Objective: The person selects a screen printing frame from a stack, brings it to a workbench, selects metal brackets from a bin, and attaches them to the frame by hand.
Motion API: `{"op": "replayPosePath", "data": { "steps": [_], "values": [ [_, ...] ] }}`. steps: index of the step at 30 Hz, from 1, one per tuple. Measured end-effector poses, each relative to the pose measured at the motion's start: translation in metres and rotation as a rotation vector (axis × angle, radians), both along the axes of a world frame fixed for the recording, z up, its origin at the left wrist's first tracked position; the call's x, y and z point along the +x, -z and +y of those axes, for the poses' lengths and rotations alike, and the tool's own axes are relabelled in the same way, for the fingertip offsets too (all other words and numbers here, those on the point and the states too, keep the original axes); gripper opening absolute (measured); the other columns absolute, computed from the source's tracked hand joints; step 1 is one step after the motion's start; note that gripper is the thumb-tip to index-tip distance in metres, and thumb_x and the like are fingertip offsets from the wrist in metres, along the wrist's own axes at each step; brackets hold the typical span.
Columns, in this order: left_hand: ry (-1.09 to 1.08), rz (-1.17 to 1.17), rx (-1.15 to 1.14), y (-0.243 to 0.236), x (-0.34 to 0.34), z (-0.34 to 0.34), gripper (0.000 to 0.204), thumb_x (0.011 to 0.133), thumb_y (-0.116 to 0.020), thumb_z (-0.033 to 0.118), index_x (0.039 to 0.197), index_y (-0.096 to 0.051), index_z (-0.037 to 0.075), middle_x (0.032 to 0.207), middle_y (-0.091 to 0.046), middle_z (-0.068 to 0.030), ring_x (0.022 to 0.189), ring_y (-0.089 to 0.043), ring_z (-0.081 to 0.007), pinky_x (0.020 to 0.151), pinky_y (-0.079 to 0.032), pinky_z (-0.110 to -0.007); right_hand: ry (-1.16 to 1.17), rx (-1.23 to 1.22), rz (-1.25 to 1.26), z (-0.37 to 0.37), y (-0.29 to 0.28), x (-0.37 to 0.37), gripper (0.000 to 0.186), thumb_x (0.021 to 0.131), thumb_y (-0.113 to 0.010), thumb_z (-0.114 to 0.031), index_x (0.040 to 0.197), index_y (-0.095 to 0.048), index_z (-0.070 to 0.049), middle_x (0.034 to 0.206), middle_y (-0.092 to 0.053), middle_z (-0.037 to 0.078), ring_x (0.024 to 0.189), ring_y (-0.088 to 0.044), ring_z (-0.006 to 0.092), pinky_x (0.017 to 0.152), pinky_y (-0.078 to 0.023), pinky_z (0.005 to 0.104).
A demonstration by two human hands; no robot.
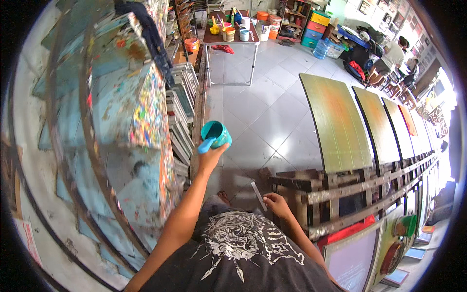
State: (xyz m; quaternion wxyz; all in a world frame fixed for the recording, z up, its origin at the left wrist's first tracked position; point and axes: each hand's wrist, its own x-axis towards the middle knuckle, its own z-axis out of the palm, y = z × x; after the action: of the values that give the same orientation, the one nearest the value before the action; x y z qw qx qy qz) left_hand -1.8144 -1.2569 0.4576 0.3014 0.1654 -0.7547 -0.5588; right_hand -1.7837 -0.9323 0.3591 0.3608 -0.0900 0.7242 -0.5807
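Observation:
My left hand (212,155) is closed around a teal plastic cup (224,138), held out in front of me above the floor. The inside of the cup looks dark. A light-blue handle (206,145) juts over its near rim; I cannot tell whether it belongs to the cup or to a tool in it. Lower and to the right, my right hand (276,204) pinches a thin, flat whitish strip (258,193) near its lower end. The strip slants up to the left, close to the end of a dark rack (292,184).
Angled green-and-orange boards (335,124) line the rack on the right. Paint-stained steps (112,102) and a curved railing (87,112) run along the left, beside stacked frames (181,124). Ahead stands a folding table (238,41) with paint tubs. People (391,56) are at the far right.

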Motion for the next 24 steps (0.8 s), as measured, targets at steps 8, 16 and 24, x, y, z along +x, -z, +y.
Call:
{"op": "replayPosePath", "data": {
  "steps": [8, 16, 24],
  "values": [
    [-0.096, 0.067, -0.008, 0.002, -0.275, -0.133, 0.038, 0.068, -0.084, 0.022, 0.093, -0.064, 0.0, 0.091, -0.066, -0.0078, 0.085, -0.062, -0.0222, 0.078, -0.049, -0.036, 0.216, -0.037, -0.128, -0.065, 0.025, -0.151, 0.029, 0.092, -0.063, -0.023, 0.106, -0.064, 0.003, 0.089, -0.068, 0.005, 0.078, -0.06, 0.012, 0.072, -0.047, 0.0263],
    [-0.175, 0.104, -0.151, 0.031, -0.504, -0.279, 0.048, 0.063, -0.088, 0.018, 0.099, -0.061, 0.003, 0.094, -0.063, -0.0067, 0.084, -0.059, -0.0198, 0.077, -0.049, -0.034, 0.254, -0.019, -0.139, -0.157, 0.027, -0.417, 0.033, 0.091, -0.063, -0.026, 0.106, -0.064, 0.003, 0.085, -0.067, 0.005, 0.073, -0.057, 0.01, 0.067, -0.046, 0.0259],
    [-0.286, -0.009, -0.238, 0.071, -0.698, -0.452, 0.048, 0.062, -0.087, 0.02, 0.098, -0.06, 0.004, 0.096, -0.064, -0.0094, 0.086, -0.061, -0.0255, 0.078, -0.049, -0.039, 0.306, 0.062, 0.035, -0.236, -0.064, -0.677, 0.03, 0.092, -0.06, -0.026, 0.109, -0.063, -0.001, 0.091, -0.067, 0.005, 0.076, -0.059, 0.0113, 0.063, -0.044, 0.026]
  ]
}}
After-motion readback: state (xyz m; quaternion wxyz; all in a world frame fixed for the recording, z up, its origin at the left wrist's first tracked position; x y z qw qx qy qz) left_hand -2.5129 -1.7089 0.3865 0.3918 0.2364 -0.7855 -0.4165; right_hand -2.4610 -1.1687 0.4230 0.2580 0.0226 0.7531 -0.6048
